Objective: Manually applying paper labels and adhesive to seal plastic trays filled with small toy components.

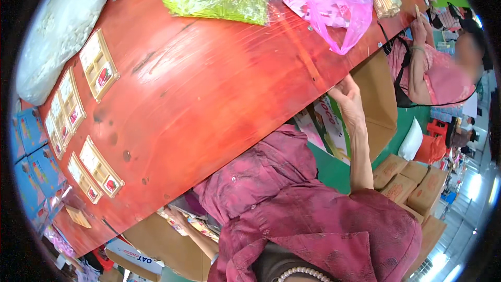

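We see the brightly patterned packets (203, 228) in the left-hand carton (167, 245), just below the near edge of the red desk (209, 104); we judge them light and soft, with a wrapper that may slide under the fingers and crease if squeezed, so we would take each by an end or a side edge, lightly; as for the grip, our left hand (176, 218) is at those packets, its forearm coming in low; our right hand (346, 94) is at the desk's edge beside the brown carton (378, 99), its fingers bent and partly out of sight; the view is poor at both, so we cannot tell how far the fingers are spread, or whether either hand has hold of anything.
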`<state>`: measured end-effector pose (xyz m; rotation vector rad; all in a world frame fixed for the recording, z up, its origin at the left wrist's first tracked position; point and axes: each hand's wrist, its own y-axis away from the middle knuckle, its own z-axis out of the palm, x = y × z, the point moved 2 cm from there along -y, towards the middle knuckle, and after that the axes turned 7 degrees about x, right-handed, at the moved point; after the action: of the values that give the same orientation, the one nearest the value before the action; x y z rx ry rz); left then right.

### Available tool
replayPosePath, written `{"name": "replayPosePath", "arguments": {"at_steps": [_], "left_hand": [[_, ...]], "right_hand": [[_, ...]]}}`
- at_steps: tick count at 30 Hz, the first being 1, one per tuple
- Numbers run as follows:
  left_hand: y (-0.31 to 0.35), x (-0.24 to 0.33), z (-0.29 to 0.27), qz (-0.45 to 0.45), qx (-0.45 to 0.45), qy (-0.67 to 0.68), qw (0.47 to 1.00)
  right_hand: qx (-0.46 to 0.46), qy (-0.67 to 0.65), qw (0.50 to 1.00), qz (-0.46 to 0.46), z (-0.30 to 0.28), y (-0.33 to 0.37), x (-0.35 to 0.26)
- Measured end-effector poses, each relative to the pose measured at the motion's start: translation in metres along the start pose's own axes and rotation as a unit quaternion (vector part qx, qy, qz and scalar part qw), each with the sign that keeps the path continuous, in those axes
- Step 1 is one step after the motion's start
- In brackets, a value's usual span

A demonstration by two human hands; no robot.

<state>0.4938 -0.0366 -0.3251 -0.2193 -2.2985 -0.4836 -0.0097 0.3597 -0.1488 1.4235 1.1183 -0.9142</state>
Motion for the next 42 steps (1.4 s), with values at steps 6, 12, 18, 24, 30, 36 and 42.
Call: {"name": "replayPosePath", "arguments": {"at_steps": [6, 12, 18, 24, 30, 36, 42], "left_hand": [[-0.004, 0.036, -0.018, 0.002, 0.064, 0.035, 0.997], [0.018, 0.145, -0.043, 0.008, 0.158, -0.079, 0.984], [0.033, 0.213, -0.091, 0.052, 0.294, -0.088, 0.95], [0.006, 0.309, -0.028, 0.237, 0.32, -0.114, 0.91], [-0.041, 0.329, -0.017, 0.292, 0.231, -0.131, 0.919], [-0.074, 0.334, -0.002, 0.285, 0.17, -0.209, 0.92], [-0.024, 0.371, 0.053, 0.292, 0.09, -0.149, 0.941]], "right_hand": [[-0.097, -0.124, 0.98, 0.122, -0.01, 0.003, 0.028], [-0.077, 0.004, 0.985, 0.152, -0.035, 0.016, -0.005], [-0.193, 0.248, 0.943, 0.112, -0.027, 0.051, -0.097], [-0.159, 0.085, 0.981, 0.07, -0.022, 0.051, -0.104], [-0.231, 0.112, 0.966, 0.033, 0.031, 0.033, -0.099], [-0.26, 0.062, 0.961, 0.076, 0.077, 0.038, -0.102], [-0.275, 0.044, 0.956, 0.09, 0.105, 0.037, -0.084]]}}
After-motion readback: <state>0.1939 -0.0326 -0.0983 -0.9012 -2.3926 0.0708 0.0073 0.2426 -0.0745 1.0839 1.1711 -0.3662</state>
